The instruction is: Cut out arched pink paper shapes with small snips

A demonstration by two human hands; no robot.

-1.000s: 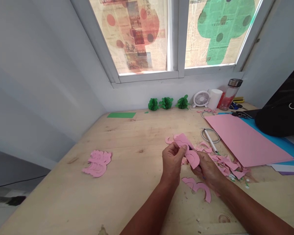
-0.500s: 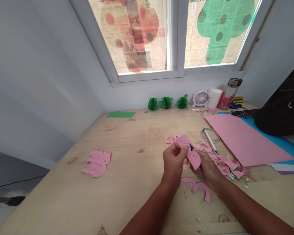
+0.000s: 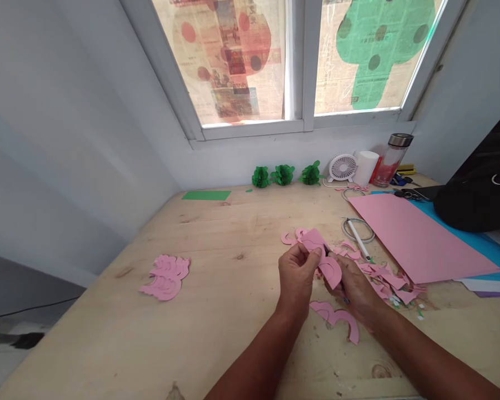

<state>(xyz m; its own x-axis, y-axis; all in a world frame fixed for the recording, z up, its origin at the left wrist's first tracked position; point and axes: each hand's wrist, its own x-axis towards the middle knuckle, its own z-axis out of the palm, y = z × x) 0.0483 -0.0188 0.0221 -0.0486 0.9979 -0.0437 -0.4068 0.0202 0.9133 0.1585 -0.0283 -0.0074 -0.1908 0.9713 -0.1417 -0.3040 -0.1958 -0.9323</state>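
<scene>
My left hand (image 3: 295, 275) pinches a pink paper piece (image 3: 331, 271) with curved edges and drawn lines. At its right, my right hand (image 3: 353, 280) is closed on scissors (image 3: 326, 251), whose dark part shows beside the paper; the rest is mostly hidden by the fingers and paper. A wavy pink cutout (image 3: 346, 320) lies on the table just below my hands. Small curved pink pieces (image 3: 288, 238) lie behind my left hand. Pink scraps (image 3: 385, 278) are heaped to the right of my right hand.
Stacked pink cutouts (image 3: 165, 278) lie at the left of the wooden table (image 3: 225, 333). A white pen (image 3: 358, 239), pink sheets (image 3: 420, 239) and a black bag (image 3: 477, 200) are at right. Green paper shapes (image 3: 283, 174), a small fan (image 3: 342, 167) and a bottle (image 3: 394, 159) stand along the wall.
</scene>
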